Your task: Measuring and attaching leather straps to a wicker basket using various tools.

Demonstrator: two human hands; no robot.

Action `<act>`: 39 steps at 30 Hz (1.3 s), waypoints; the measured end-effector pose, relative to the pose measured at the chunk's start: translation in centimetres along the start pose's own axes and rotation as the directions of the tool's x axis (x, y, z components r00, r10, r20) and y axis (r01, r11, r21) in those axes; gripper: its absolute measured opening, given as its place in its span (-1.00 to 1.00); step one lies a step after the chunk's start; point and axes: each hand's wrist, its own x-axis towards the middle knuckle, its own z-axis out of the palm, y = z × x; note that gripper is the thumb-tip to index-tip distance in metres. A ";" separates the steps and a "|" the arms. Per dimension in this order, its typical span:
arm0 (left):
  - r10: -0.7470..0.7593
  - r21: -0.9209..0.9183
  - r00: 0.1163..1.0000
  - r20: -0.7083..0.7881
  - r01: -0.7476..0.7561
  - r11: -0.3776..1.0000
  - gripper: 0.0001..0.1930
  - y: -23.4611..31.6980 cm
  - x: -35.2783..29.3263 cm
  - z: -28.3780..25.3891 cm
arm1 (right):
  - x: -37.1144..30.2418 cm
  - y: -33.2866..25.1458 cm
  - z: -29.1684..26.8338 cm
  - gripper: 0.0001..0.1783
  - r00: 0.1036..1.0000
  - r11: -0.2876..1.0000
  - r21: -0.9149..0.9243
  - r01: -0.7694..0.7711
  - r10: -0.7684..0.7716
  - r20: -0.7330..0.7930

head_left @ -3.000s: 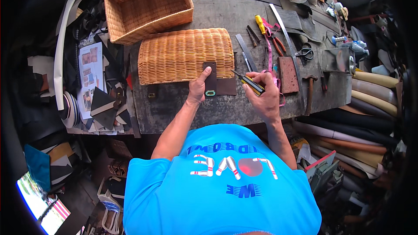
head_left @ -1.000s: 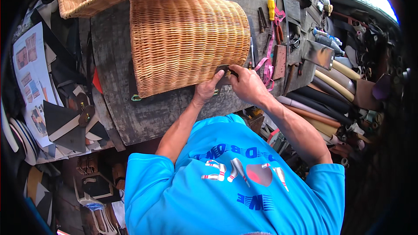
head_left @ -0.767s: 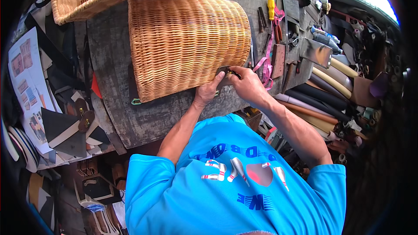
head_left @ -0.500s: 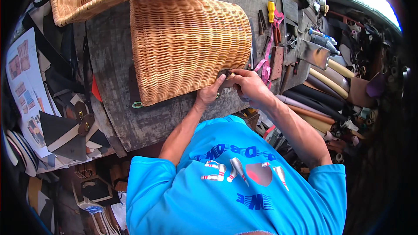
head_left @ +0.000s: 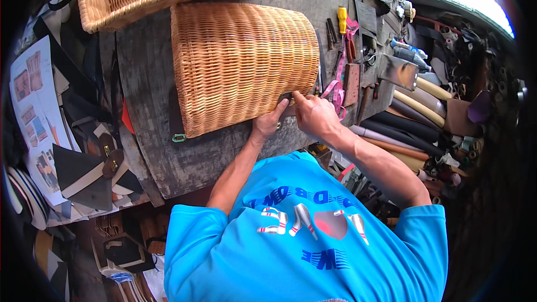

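And here's lettering, right across the blue shirt (head_left: pixel 313 240) at lower centre of the frame, all of it upside down! A curved upper row (head_left: pixel 299 197) in dark blue, partly lost in the folds; beneath it, a big word shaped from white-and-red bowling pins (head_left: pixel 302 221) and a ball (head_left: pixel 331 223); then a short dark-blue word (head_left: pixel 320 259). Over at far left, a white sheet (head_left: pixel 47 100) shows pictures, any writing too small to read.

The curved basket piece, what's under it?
A dark sheet peeks out at its left edge, on the table. The basket piece covers whatever else is there.
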 end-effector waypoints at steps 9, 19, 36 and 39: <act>-0.045 -0.010 0.997 0.056 0.046 0.999 -0.68 0.9 -0.1 -0.4 | 1.2 1.7 0.7 -0.61 0.998 0.960 0.275 -0.054 0.060 -0.012; -0.109 -0.254 0.993 0.034 0.114 0.961 -0.61 1.6 0.0 0.2 | 1.0 1.6 1.1 -0.62 0.992 0.883 0.452 -0.125 0.126 0.026; -0.045 -0.152 0.998 0.033 0.049 0.987 -0.59 -0.1 0.6 -0.9 | -0.6 0.5 -1.0 -0.58 0.993 0.936 0.333 -0.119 0.118 0.023; -0.083 -0.159 0.997 0.004 0.083 0.984 -0.62 -0.9 0.8 -1.3 | -0.7 0.3 -0.9 -0.57 0.993 0.935 0.335 -0.113 0.116 0.011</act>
